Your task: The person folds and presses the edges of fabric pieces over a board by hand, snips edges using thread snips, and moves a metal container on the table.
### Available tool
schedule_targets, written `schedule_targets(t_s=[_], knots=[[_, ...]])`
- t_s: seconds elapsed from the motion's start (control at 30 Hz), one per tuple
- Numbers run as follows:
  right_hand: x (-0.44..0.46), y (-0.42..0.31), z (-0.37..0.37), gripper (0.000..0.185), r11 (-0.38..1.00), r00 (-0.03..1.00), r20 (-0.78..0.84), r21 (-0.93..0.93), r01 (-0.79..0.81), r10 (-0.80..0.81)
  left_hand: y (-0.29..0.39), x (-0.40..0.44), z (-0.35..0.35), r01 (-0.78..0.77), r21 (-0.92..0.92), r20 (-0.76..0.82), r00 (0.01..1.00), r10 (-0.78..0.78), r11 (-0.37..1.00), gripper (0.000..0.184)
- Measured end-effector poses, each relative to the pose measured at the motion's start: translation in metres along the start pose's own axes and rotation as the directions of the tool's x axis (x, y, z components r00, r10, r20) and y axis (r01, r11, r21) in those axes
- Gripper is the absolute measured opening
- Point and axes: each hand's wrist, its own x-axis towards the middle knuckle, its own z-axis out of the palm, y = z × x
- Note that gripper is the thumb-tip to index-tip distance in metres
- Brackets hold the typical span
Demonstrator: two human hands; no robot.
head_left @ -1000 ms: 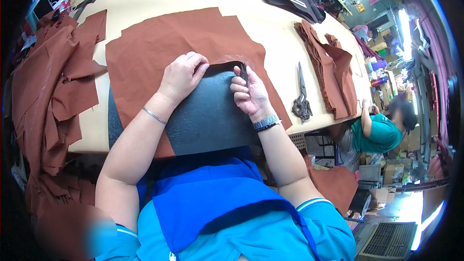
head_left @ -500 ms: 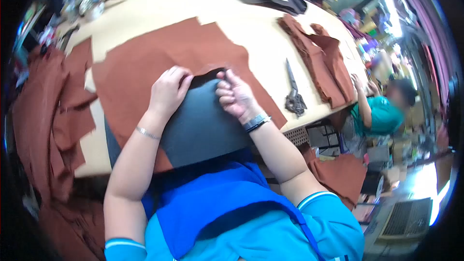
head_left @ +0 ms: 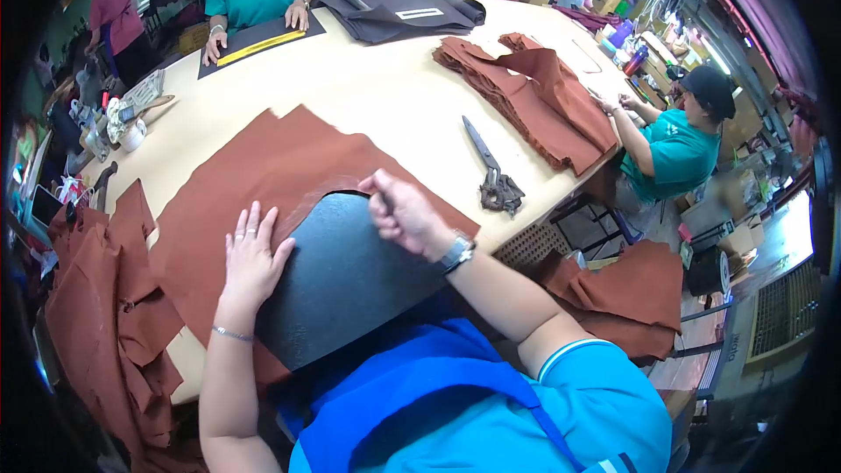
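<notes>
A dark grey, smooth panel with a curved top edge lies on a large piece of reddish-brown leather-like material at the table's near side. My left hand rests open, fingers spread, on the brown material and against the panel's left edge. At the panel's upper right corner, my right hand is closed in a pinch. Something small and dark shows between its fingers, too hidden to name. Pale lines run on the brown material along the curved edge. Large scissors with wrapped handles lie to the right.
Stacked brown pieces lie farther right, and brown scraps drape at the left. Across the table, a person's hands touch a yellow strip; another person sits at the right. A brush lies over a white cup.
My left hand has let go of the panel's top edge and now lies flat farther left. The panel's raised edge has come down. My view has tilted up, showing more of the room.
</notes>
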Motion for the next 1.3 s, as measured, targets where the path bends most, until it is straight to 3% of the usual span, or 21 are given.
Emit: schedule_targets(t_s=[0.03,0.07,0.1,0.13,0.17,0.2,0.23,0.27,0.3,0.33,0.4,0.43,0.53,0.6,0.67,0.7,0.8,0.97,1.07,1.2,1.3], knots=[[0.000,-0.010,-0.016,0.034,0.993,0.997,-0.007,-0.093,0.075,-0.076,-0.010,-0.005,-0.002,-0.014,-0.015,0.016,1.000,0.015,1.000,0.061],[0.006,-0.021,-0.040,0.035,0.971,0.988,-0.005,-0.186,0.148,-0.152,-0.007,-0.004,-0.024,0.025,-0.050,0.210,0.978,-0.014,0.998,0.059],[0.018,-0.032,-0.066,0.036,0.810,0.942,-0.050,-0.528,0.257,-0.331,-0.001,0.000,-0.059,0.074,-0.073,0.395,0.918,-0.039,0.995,0.058],[0.036,-0.041,-0.096,0.037,0.533,0.865,-0.024,-0.796,0.287,-0.502,0.000,0.000,-0.080,0.132,-0.078,0.567,0.821,-0.065,0.988,0.057],[0.056,-0.043,-0.130,0.036,0.496,0.821,-0.038,-0.812,0.307,-0.570,-0.020,-0.002,-0.070,0.000,-0.112,0.430,0.901,0.049,0.994,0.062],[0.049,-0.059,-0.137,0.039,0.388,0.833,-0.055,-0.900,0.197,-0.550,-0.030,-0.004,-0.066,-0.170,-0.062,0.350,0.919,0.181,0.983,0.067],[0.035,-0.075,-0.130,0.041,0.342,0.863,-0.265,-0.932,-0.116,-0.431,-0.039,-0.007,-0.063,-0.334,0.000,0.282,0.904,0.321,0.942,0.072],[0.060,-0.068,-0.170,0.043,0.081,0.816,-0.130,-0.991,-0.102,-0.564,-0.049,-0.008,-0.058,-0.489,0.068,0.224,0.857,0.464,0.870,0.078],[0.055,-0.055,-0.161,0.038,-0.204,0.527,0.157,-0.978,-0.033,-0.835,-0.063,-0.006,-0.037,-0.461,0.034,0.183,0.875,0.448,0.887,0.086],[0.034,-0.059,-0.129,0.036,-0.252,0.481,0.222,-0.968,0.003,-0.848,-0.073,-0.004,-0.017,-0.432,-0.004,0.129,0.894,0.429,0.902,0.094],[0.009,-0.047,-0.068,0.035,-0.109,0.520,0.269,-0.942,0.317,-0.811,-0.064,0.010,-0.006,-0.202,0.035,0.051,0.979,0.200,0.979,0.089],[-0.002,-0.034,-0.043,0.039,-0.099,0.606,0.328,-0.920,0.380,-0.724,-0.054,0.021,0.000,-0.015,0.045,-0.009,1.000,0.015,0.999,0.089],[-0.031,0.019,0.017,0.047,-0.205,0.792,0.446,-0.895,0.396,-0.417,-0.057,0.063,0.030,0.420,-0.168,-0.183,0.876,-0.446,0.892,0.089],[-0.049,0.044,0.034,0.053,-0.297,0.724,0.529,-0.848,0.439,-0.443,-0.056,0.072,0.028,0.285,-0.566,-0.284,0.813,-0.508,0.773,0.090],[-0.049,0.054,0.027,0.059,-0.282,0.727,0.515,-0.857,0.431,-0.454,-0.063,0.061,0.022,-0.028,-0.626,-0.332,0.914,-0.233,0.779,0.089],[-0.050,0.049,0.022,0.061,-0.233,0.761,0.475,-0.880,0.414,-0.442,-0.068,0.047,0.017,-0.037,-0.548,-0.215,0.972,-0.098,0.836,0.091],[-0.050,0.037,0.003,0.062,-0.212,0.787,0.376,-0.926,0.311,-0.489,-0.055,-0.009,-0.005,-0.043,0.061,0.035,0.999,0.041,0.997,0.094],[-0.039,-0.002,-0.032,0.052,-0.120,0.884,0.331,-0.944,0.309,-0.331,-0.054,-0.087,-0.018,0.044,0.050,0.094,0.994,-0.049,0.998,0.102],[-0.037,-0.041,-0.039,0.039,0.073,0.958,0.281,-0.958,0.277,0.062,-0.049,-0.110,-0.053,0.030,0.019,0.278,0.960,-0.034,0.999,0.106],[-0.027,-0.062,-0.036,0.032,-0.007,0.898,0.413,-0.908,0.419,0.150,-0.027,-0.088,-0.069,-0.068,0.072,0.342,0.939,0.039,0.995,0.102],[-0.030,-0.081,-0.020,0.036,-0.059,0.886,0.440,-0.890,0.452,0.146,0.014,-0.038,-0.043,-0.369,-0.145,0.026,0.926,0.377,0.918,0.085]])
